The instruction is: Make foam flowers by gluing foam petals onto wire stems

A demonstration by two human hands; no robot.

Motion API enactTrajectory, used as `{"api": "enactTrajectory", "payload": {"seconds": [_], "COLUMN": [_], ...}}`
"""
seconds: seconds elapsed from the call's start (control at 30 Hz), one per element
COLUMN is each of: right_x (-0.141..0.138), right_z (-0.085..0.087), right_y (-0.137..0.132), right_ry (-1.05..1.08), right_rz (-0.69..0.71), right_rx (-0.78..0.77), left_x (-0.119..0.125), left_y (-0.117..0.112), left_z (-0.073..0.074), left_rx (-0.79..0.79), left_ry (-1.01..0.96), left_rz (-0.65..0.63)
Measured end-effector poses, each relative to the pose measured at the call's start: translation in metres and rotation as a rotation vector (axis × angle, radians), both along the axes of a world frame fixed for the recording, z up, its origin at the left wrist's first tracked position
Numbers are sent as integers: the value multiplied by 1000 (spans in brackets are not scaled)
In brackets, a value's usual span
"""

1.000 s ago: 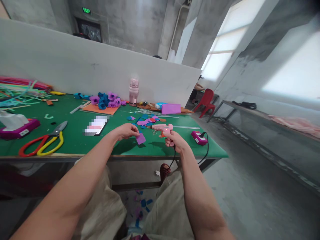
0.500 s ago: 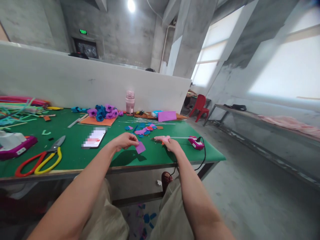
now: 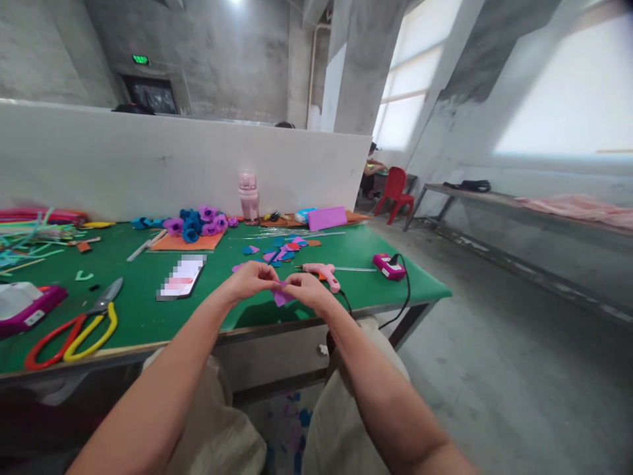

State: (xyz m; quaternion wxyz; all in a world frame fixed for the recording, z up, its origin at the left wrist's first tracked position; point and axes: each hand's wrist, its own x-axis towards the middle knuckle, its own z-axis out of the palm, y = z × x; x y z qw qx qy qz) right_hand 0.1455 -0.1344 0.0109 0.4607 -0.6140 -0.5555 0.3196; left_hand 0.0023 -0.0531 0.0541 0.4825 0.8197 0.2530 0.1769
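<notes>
A small purple paper piece point(image 3: 282, 297) is pinched between both hands above the near part of the green table point(image 3: 356, 254). My left hand point(image 3: 254, 278) grips its left edge and my right hand point(image 3: 305, 290) its upper right; the fingertips of the two hands almost meet. Just beyond my right hand lies a pink hot glue gun point(image 3: 321, 270) on its side, nozzle to the left, a clear glue stick out of its back. Behind my hands are scattered purple, blue and red paper scraps point(image 3: 284, 249).
Red-and-yellow-handled scissors point(image 3: 91, 323) and a phone point(image 3: 182, 277) lie to the left. Purple and blue paper flowers point(image 3: 198, 223) rest near a pink bottle point(image 3: 248, 198). A purple power strip point(image 3: 389, 266) with a black cord sits right. A person point(image 3: 370, 171) sits far off by a red chair point(image 3: 395, 192).
My right hand has let go of the glue gun, which now lies on the table, and has moved left onto the purple paper. My left hand still holds the paper.
</notes>
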Motion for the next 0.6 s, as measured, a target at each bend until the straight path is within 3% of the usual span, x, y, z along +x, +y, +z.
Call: {"api": "enactTrajectory", "payload": {"seconds": [0.07, 0.23, 0.43, 0.6], "right_x": [3, 11, 9, 6], "right_z": [-1, -3, -4, 1], "right_y": [5, 20, 33, 32], "right_ry": [121, 411, 546, 552], "right_rz": [-43, -264, -405, -419], "right_rx": [38, 199, 312, 349], "left_x": [0, -8, -12, -2], "left_y": [-2, -8, -21, -30], "left_z": [3, 1, -14, -19], "left_rx": [36, 114, 165, 46], "left_ry": [-9, -113, -234, -413], "left_rz": [60, 370, 341, 324]}}
